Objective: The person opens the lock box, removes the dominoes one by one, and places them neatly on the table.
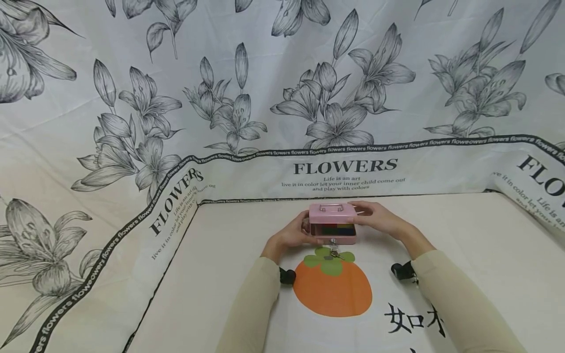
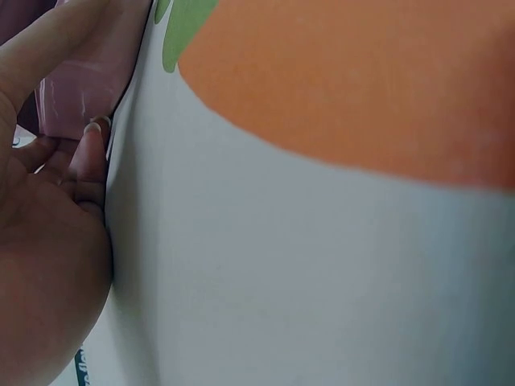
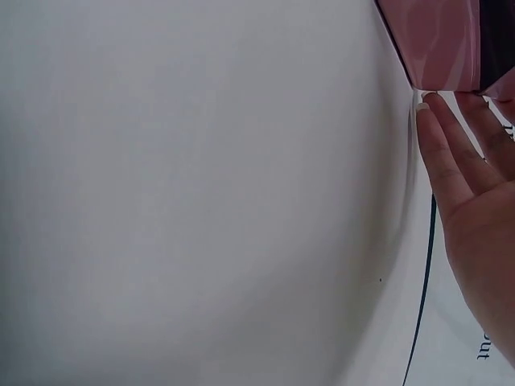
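Observation:
A small pink box stands on the table's far part, its handled lid partly raised over dark and coloured contents. From its front hangs a metal clasp with small metal pieces. My left hand grips the box's left side, thumb along the lower front. At the lid's right end, my right hand holds the edge between thumb and fingers. In the left wrist view, the left hand is against the pink wall; in the right wrist view, the right hand's fingers extend beside the box.
A white cloth with an orange persimmon print and black characters covers the table. Behind it hangs a flower-printed curtain, which also runs along the left and right sides.

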